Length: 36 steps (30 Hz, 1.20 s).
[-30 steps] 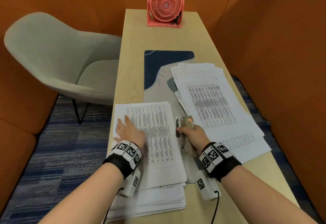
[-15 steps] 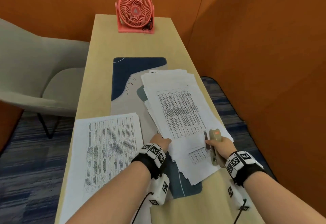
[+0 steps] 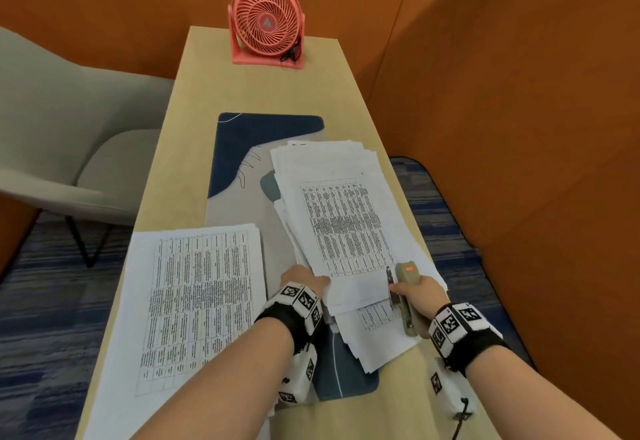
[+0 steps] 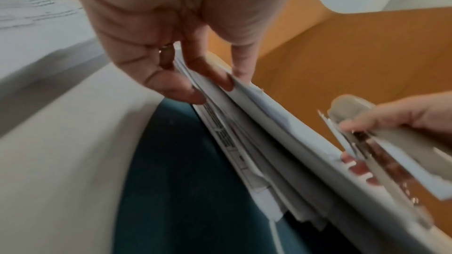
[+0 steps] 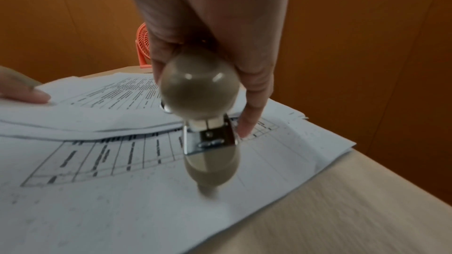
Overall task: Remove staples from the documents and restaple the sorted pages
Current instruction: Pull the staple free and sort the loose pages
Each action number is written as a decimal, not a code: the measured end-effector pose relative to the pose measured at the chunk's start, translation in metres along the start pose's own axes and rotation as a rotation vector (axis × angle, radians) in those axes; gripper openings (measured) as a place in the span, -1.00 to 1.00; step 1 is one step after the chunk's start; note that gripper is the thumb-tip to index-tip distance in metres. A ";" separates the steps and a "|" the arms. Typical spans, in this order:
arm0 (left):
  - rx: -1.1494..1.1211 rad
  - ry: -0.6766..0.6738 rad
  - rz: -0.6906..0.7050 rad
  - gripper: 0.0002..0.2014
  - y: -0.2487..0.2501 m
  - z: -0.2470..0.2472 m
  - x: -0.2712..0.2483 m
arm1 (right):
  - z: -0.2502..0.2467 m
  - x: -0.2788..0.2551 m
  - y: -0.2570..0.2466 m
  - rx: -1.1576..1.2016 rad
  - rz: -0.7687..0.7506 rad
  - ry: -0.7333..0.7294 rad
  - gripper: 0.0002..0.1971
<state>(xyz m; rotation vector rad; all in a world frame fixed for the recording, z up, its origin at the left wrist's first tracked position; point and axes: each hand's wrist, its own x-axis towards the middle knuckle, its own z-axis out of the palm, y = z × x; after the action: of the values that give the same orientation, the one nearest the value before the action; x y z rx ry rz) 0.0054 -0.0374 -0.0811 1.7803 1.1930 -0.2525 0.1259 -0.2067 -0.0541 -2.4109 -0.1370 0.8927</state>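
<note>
Left hand: your left hand (image 3: 302, 280) is at the near left edge of the right pile of papers (image 3: 346, 218). In the left wrist view your fingers (image 4: 208, 72) lie on top of some sheets and your thumb (image 4: 171, 84) is under them, so you are pinching a few sheets and lifting their edge off the pile.
Right hand: your right hand (image 3: 420, 296) is curled round the beige stapler (image 3: 405, 287). Your thumb sits on its left side. In the right wrist view one finger (image 5: 247, 123) points down and touches the paper.
Stapler: it is in your right hand, on the near right part of the right pile. Its front end with the red label points away from you. I cannot tell if any paper is inside its mouth.
Right pile: it lies partly on the blue and grey mat (image 3: 249, 142), on the right side of the bench (image 3: 242, 86). The sheets are not lined up, and their edges stick out.
Left pile: another pile of papers (image 3: 194, 301) lies flat on the near left of the bench, just left of your left arm. No hand touches it.
Between your hands: the near edge of the top sheets runs from your left hand to the stapler.
Far end: a pink fan (image 3: 266, 24) stands on the bench, well apart from the papers.
Beside the bench: a grey chair (image 3: 62, 128) stands on the left.
</note>
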 end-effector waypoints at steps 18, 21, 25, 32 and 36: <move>-0.472 0.151 0.028 -0.73 -0.040 -0.046 -0.016 | -0.019 0.002 0.001 0.429 0.116 -0.169 -0.66; -0.438 0.088 0.033 -0.54 -0.049 -0.052 -0.024 | -0.010 -0.007 -0.012 0.523 0.104 -0.235 -0.81; -0.324 0.058 0.088 -0.67 -0.059 -0.058 -0.037 | 0.015 -0.017 -0.024 0.574 0.088 -0.271 -0.83; -0.283 0.045 0.079 -0.74 -0.089 -0.073 -0.056 | 0.050 -0.037 -0.035 0.616 0.025 -0.246 -0.77; -0.188 0.078 0.068 -0.65 -0.106 -0.087 -0.062 | 0.056 -0.054 -0.047 0.657 -0.119 -0.131 -0.83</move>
<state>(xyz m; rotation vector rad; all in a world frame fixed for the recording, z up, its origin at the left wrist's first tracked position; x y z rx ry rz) -0.1381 0.0012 -0.0589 1.6747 1.1688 -0.0300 0.0530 -0.1563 -0.0333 -1.7213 -0.0269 0.8727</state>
